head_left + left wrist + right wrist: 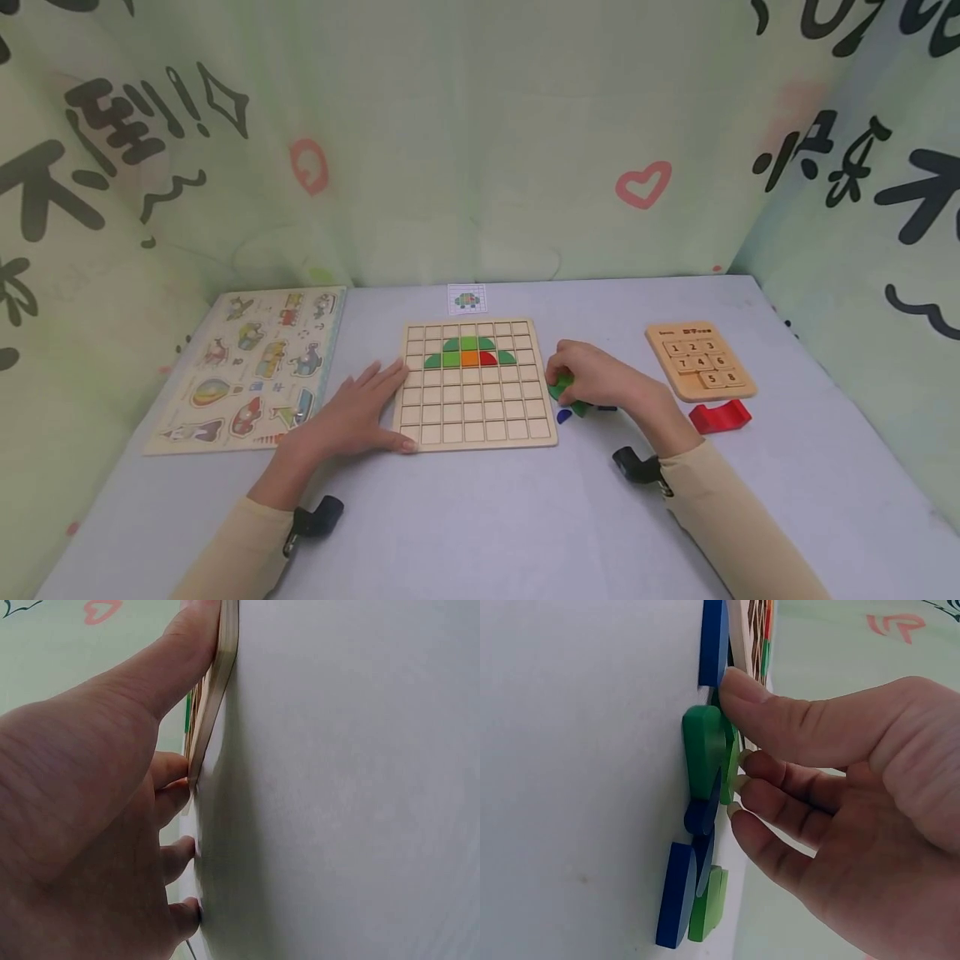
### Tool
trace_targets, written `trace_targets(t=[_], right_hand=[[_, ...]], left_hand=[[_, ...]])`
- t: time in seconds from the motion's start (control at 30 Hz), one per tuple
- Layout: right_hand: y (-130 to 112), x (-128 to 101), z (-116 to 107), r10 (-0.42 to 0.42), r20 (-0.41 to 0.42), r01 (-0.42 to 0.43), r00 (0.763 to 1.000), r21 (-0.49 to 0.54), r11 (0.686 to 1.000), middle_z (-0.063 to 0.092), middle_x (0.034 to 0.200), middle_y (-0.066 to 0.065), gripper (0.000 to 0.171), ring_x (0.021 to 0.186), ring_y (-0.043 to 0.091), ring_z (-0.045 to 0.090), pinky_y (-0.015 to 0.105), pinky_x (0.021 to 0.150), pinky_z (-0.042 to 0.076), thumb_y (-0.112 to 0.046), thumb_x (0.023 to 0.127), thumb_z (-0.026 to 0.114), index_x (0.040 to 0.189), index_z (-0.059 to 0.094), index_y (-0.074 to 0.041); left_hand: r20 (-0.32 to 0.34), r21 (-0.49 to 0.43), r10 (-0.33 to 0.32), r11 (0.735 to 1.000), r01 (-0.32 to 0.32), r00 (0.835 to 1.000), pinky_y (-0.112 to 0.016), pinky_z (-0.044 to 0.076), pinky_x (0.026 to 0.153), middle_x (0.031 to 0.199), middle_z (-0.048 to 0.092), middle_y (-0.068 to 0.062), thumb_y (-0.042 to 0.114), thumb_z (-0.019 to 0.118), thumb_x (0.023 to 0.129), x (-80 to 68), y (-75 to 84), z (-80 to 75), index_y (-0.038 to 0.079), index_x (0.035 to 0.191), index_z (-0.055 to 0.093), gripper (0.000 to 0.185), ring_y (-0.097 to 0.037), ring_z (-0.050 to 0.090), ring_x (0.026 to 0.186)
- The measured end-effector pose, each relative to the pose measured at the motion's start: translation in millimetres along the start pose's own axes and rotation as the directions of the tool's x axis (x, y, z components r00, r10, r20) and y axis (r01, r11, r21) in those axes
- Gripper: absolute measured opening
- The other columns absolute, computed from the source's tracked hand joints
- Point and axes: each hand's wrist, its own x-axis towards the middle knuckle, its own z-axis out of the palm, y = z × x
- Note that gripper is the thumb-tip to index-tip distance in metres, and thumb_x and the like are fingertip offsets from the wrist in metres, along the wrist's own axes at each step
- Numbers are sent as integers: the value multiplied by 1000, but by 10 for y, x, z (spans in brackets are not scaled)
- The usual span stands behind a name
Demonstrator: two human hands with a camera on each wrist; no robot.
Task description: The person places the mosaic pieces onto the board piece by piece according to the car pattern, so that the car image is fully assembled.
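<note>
A wooden grid board (472,408) lies flat in the middle, with green, orange and red pieces (469,358) in two of its upper rows. My left hand (360,417) is spread along the board's left side, fingertips at the edge and thumb by the near corner. Just off the board's right side, my right hand (592,375) curls down over a small pile of loose pieces. Its thumb and fingertips pinch a green piece (558,387) there. In the right wrist view, a dark green block (703,750), a blue block (676,892) and light green blocks (705,907) lie close below the fingers.
A small pattern card (467,299) lies behind the board. On the left is a picture-puzzle sheet (247,367). At the right are a wooden number puzzle (701,358) and a red curved piece (720,416). Printed curtains stand round the table (480,525).
</note>
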Motion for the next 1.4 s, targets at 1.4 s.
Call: trace_targets(t=[1.4], right_hand=[[-1120, 826, 528, -53, -220, 114, 974, 271, 956, 68, 80, 0, 8, 74, 13, 57, 24, 67, 48, -6, 86, 73, 81, 70, -11]], left_hand=[[8, 5, 8, 1000, -8, 1000, -66, 14, 122, 168, 17, -2, 73, 74, 68, 13, -32, -12, 14, 160, 20, 121, -38, 10, 155]])
